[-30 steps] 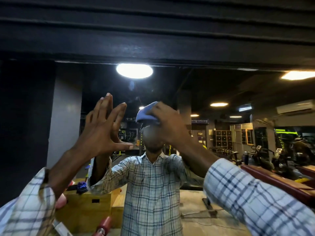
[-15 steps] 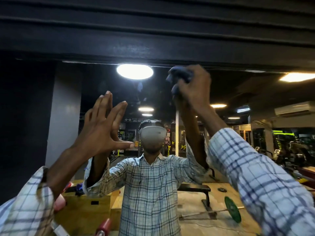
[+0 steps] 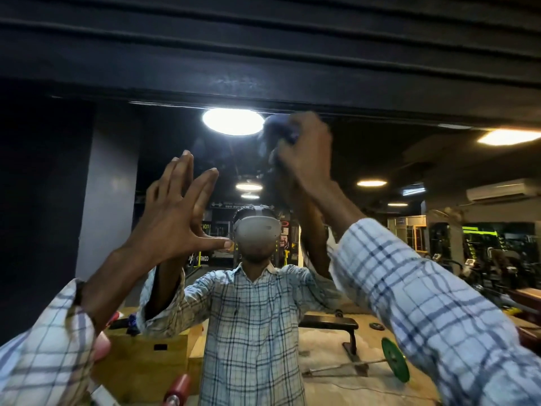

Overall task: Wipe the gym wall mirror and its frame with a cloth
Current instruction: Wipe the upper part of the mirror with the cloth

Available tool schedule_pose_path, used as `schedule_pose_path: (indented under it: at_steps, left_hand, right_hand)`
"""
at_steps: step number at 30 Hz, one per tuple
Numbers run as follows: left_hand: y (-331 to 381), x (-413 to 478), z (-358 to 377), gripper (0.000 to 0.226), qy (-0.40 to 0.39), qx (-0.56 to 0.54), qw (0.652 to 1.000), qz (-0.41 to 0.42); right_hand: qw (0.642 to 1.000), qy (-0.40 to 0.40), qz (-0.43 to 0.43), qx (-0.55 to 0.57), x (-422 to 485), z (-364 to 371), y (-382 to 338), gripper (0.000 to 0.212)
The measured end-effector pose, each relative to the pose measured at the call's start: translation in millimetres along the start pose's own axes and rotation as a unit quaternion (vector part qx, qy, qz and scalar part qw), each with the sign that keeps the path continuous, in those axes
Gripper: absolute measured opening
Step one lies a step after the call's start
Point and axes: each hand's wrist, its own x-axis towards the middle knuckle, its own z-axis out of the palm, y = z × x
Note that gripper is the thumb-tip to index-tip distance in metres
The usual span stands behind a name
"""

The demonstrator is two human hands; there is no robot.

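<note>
1. Gripping the blue cloth in a bunch, our right hand has its fingers curled tight round it and presses it to the mirror. It sits high up, just under the dark top frame and just right of the reflected ceiling light.
2. Our left hand lies flat on the glass to the left and lower down. Its fingers are straight and spread, the tips meeting their own reflection, and it holds nothing.
3. We judge the cloth to be light, soft and limp. It will fold and slip inside the palm unless we keep it wadded, so the best hold is a full fist round the middle with a pad of fabric left proud toward the glass.
4. We judge the mirror to be hard, smooth and breakable. Firm, even pressure suits it better than a jab, and the braced left hand will leave prints that need a pass later.
5. Compared with a second ago, the cloth has climbed from in front of the reflected head to the top edge of the glass. Over the last half second it has slid a little left toward the light.
6. The left hand has stayed where it was, planted on the same spot throughout.
</note>
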Motion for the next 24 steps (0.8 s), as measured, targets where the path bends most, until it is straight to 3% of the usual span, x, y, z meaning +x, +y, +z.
schedule_pose_path:
  at_steps: [2,3,5,8,9,12,13,15,17,19,22,24]
  left_hand:
    - [-5.9,-1.1,-1.8,0.141,0.002,-0.001,1.000,-0.002]
    - [-8.9,-2.1,-2.8,0.141,0.003,-0.002,1.000,-0.002]
    - [-14.2,-5.5,-4.0,0.141,-0.001,-0.005,1.000,-0.004]
    - [-20.2,-11.9,-4.1,0.142,-0.006,-0.004,1.000,-0.010]
    - [-21.2,-13.0,-3.5,0.142,-0.003,-0.006,1.000,-0.009]
    - [-22.3,-15.3,-2.9,0.139,0.002,-0.013,1.000,-0.008]
    - [-22.7,-16.1,-3.1,0.139,0.001,-0.013,1.000,-0.009]
    - [-23.3,-18.4,-3.6,0.137,-0.001,-0.012,1.000,-0.013]
    - [-23.2,-21.0,-4.4,0.136,-0.007,-0.017,1.000,-0.022]
    - [-21.6,-21.3,-6.1,0.136,-0.009,-0.023,0.999,-0.026]
    - [-18.7,-21.3,-7.7,0.137,-0.014,-0.026,0.999,-0.027]
    - [-18.8,-21.4,-8.2,0.140,-0.019,-0.022,0.999,-0.028]
  right_hand:
    - [0.983,-0.121,-0.140,0.011,-27.6,6.3,-17.1,0.017]
    - [0.975,-0.151,-0.163,0.012,-28.8,2.3,-17.4,0.016]
    - [0.988,-0.101,-0.115,0.001,-10.6,-6.5,-10.3,0.024]
    - [0.998,0.044,0.052,-0.016,-1.9,-3.2,-3.6,0.021]
    - [0.999,0.031,0.031,0.001,-13.9,4.8,-11.2,0.024]
    - [0.973,-0.179,-0.142,0.018,-58.1,24.8,-31.0,0.020]
    - [0.965,-0.200,-0.169,0.001,-60.8,24.1,-27.0,0.022]
    - [0.983,-0.132,-0.126,-0.015,-46.2,16.0,-10.6,0.026]
    - [1.000,-0.008,0.003,-0.029,-35.5,4.1,1.2,0.029]
    - [0.997,0.040,0.056,-0.016,-48.5,10.4,3.1,0.032]
    - [0.987,-0.120,-0.103,0.007,-93.5,26.2,-5.1,0.033]
    - [0.974,-0.177,-0.144,-0.012,-99.4,13.0,8.0,0.033]
